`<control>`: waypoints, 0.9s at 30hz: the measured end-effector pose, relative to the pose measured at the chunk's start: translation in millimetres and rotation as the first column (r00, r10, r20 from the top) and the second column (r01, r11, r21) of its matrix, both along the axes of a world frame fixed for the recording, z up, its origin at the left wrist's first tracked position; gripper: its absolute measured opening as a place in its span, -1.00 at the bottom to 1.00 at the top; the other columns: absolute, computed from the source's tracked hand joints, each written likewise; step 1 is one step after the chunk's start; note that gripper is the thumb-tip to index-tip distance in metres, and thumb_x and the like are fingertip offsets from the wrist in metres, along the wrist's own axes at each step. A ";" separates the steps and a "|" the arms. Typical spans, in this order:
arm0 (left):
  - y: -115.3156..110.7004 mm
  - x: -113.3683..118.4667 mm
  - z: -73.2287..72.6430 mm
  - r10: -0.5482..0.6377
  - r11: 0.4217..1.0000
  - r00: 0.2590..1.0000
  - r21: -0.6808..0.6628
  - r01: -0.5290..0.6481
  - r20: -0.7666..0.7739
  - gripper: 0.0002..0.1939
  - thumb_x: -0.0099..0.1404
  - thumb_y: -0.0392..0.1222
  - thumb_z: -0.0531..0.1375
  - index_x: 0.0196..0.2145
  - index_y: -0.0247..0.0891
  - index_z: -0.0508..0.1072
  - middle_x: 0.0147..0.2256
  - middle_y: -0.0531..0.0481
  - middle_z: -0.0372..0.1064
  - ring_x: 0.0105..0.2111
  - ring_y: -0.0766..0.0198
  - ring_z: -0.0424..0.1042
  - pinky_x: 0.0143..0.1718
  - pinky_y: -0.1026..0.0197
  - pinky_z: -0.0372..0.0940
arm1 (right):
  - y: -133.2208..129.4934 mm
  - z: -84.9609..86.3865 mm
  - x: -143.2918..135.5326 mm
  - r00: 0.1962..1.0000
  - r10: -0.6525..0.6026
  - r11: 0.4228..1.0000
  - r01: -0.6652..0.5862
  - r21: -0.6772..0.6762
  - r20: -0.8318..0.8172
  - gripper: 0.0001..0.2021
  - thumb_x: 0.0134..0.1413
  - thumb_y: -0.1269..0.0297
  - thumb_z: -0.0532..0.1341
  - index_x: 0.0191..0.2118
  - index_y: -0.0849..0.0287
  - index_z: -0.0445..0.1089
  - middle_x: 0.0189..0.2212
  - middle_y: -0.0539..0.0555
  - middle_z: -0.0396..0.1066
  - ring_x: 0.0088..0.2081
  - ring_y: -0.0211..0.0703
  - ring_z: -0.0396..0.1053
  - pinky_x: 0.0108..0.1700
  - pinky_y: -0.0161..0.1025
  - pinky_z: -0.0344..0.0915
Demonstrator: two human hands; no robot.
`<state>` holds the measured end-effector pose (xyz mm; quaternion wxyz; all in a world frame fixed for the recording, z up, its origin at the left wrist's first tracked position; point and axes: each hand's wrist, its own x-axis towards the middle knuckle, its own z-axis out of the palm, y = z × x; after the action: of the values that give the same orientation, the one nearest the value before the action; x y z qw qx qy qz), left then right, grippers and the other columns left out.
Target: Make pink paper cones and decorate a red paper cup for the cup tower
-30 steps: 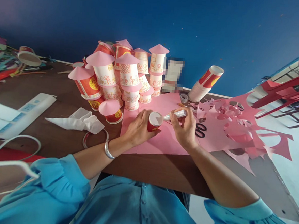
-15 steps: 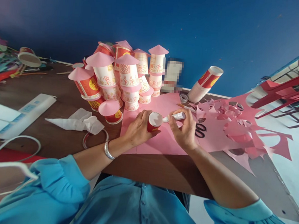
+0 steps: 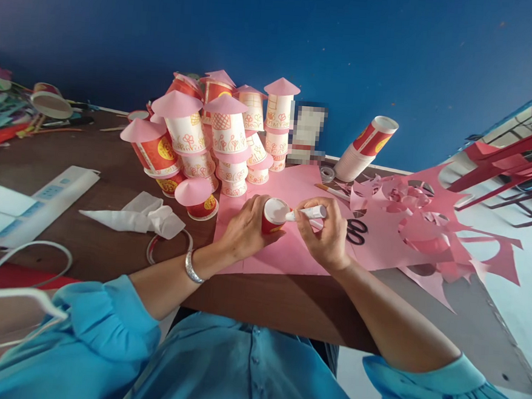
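Note:
My left hand (image 3: 249, 227) is wrapped round a red paper cup (image 3: 272, 226), its pale round end facing up. Between the thumb and fingers of my right hand (image 3: 325, 231) is a white glue tube (image 3: 314, 212), its tip touching or very near the right edge of that pale end. Both hands are over pink paper sheets (image 3: 262, 260) at the table's front. Behind my left hand stand decorated cup towers (image 3: 229, 133) with pink cone tops, and a short red cup (image 3: 203, 209) with a pink cone.
A cup stack (image 3: 355, 163) leans at the back right, beside a tape roll (image 3: 326, 174). Black scissor handles (image 3: 357, 231) and pink scraps (image 3: 421, 234) lie right of my right hand. Left are crumpled white paper (image 3: 149, 215), a tape ring and a power strip (image 3: 59, 194).
The glue tube has tilted flatter and moved slightly left and down along the cup's edge, with my right hand's fingers shifted round it. My left hand holds the cup in nearly the same place.

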<state>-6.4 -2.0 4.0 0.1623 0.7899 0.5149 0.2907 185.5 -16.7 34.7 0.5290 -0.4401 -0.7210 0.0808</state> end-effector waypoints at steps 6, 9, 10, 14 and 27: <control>1.3 0.8 1.5 0.014 1.000 1.000 -0.016 -0.014 -0.015 -0.42 0.20 -0.01 0.38 0.06 -0.15 0.21 0.06 -0.16 0.38 0.07 -0.08 0.45 -0.26 0.02 0.45 | 3.5 1.7 3.3 0.998 -0.049 0.999 0.049 0.010 0.025 -0.87 0.26 0.26 0.26 -0.20 0.03 0.26 -0.38 -0.01 0.55 -0.41 -0.15 0.54 -0.42 -0.25 0.41; 1.1 1.9 5.3 0.025 0.999 0.999 -0.044 -0.026 -0.025 -0.40 0.20 -0.02 0.39 0.07 -0.16 0.20 0.07 -0.17 0.37 0.09 -0.09 0.44 -0.22 -0.01 0.46 | 4.9 0.7 4.0 0.997 -0.063 0.998 0.062 0.033 0.035 -0.87 0.25 0.26 0.27 -0.22 0.03 0.27 -0.40 -0.02 0.54 -0.43 -0.15 0.53 -0.44 -0.26 0.39; 0.9 2.2 6.2 0.026 0.998 0.999 -0.049 -0.027 -0.026 -0.40 0.19 -0.02 0.39 0.07 -0.16 0.20 0.07 -0.17 0.37 0.09 -0.10 0.44 -0.21 -0.01 0.46 | 4.7 0.4 3.7 0.997 -0.071 0.997 0.070 0.028 0.032 -0.87 0.25 0.25 0.27 -0.21 0.03 0.27 -0.40 -0.02 0.54 -0.43 -0.15 0.53 -0.44 -0.25 0.39; 0.6 2.3 4.3 0.023 0.999 1.000 -0.036 -0.023 -0.018 -0.41 0.20 -0.02 0.38 0.06 -0.16 0.21 0.03 -0.15 0.39 0.04 -0.07 0.47 -0.24 0.00 0.46 | 1.7 -0.1 0.8 0.999 -0.042 0.999 0.042 0.017 -0.018 -0.87 0.26 0.26 0.27 -0.17 0.02 0.27 -0.34 0.01 0.58 -0.37 -0.12 0.57 -0.33 -0.18 0.47; 1.8 0.9 3.5 0.019 0.999 1.000 -0.032 -0.019 0.014 -0.40 0.18 0.01 0.41 0.04 -0.15 0.22 0.03 -0.16 0.39 0.07 -0.12 0.46 -0.18 -0.05 0.47 | 7.5 1.0 6.0 0.996 -0.081 0.996 0.082 -0.023 0.034 -0.86 0.22 0.23 0.26 -0.24 0.05 0.27 -0.42 -0.02 0.52 -0.42 -0.15 0.54 -0.41 -0.25 0.42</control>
<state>-5.5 -0.2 7.6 0.1758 0.7803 0.5258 0.2894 191.5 -9.2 35.7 0.5145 -0.4768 -0.7101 0.0608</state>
